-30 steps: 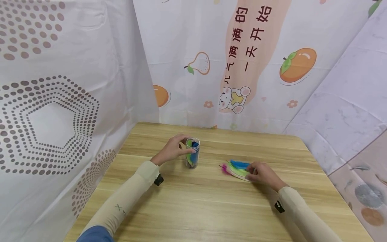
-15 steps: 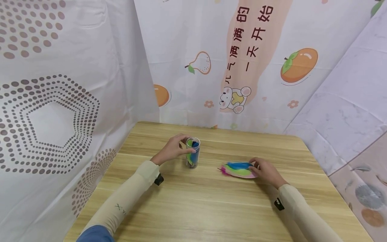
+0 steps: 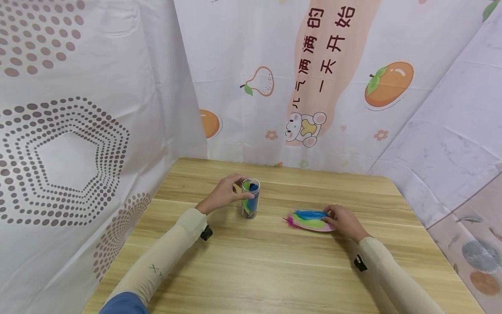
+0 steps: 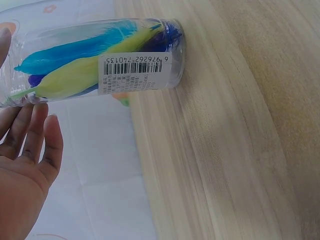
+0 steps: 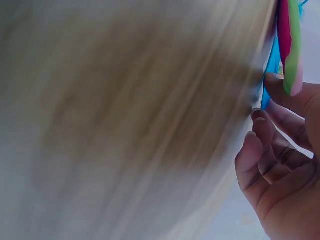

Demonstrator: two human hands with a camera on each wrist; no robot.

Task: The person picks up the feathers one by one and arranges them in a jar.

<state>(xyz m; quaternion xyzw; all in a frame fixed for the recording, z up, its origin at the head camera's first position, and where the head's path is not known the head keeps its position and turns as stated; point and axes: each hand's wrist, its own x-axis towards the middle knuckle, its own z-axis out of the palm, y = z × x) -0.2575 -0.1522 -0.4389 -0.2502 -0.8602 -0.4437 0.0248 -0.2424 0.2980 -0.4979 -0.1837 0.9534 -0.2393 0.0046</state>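
Observation:
A clear plastic jar [image 3: 255, 207] stands upright on the wooden table with several feathers inside. Through its side in the left wrist view I see a yellow-green feather [image 4: 72, 77], a light-blue feather [image 4: 62, 54] and dark-blue ones. My left hand [image 3: 225, 192] grips it near the top, thumb on one side and fingers on the other. To the right, my right hand [image 3: 344, 221] is at a small bunch of feathers [image 3: 313, 223] in blue, green, pink and magenta. Its thumb and finger pinch the blue feather [image 5: 272, 60]; the pink-green ones lie against the thumb.
The wooden table [image 3: 251, 270] has its back edge close to a white printed curtain [image 3: 235, 56]. Another curtain with brown dots [image 3: 66, 157] hangs along the left side, and a marbled one [image 3: 451, 117] along the right.
Over the past second the bunch of feathers has shifted and spread under my right hand, which has moved slightly. The jar and my left hand have stayed in place.

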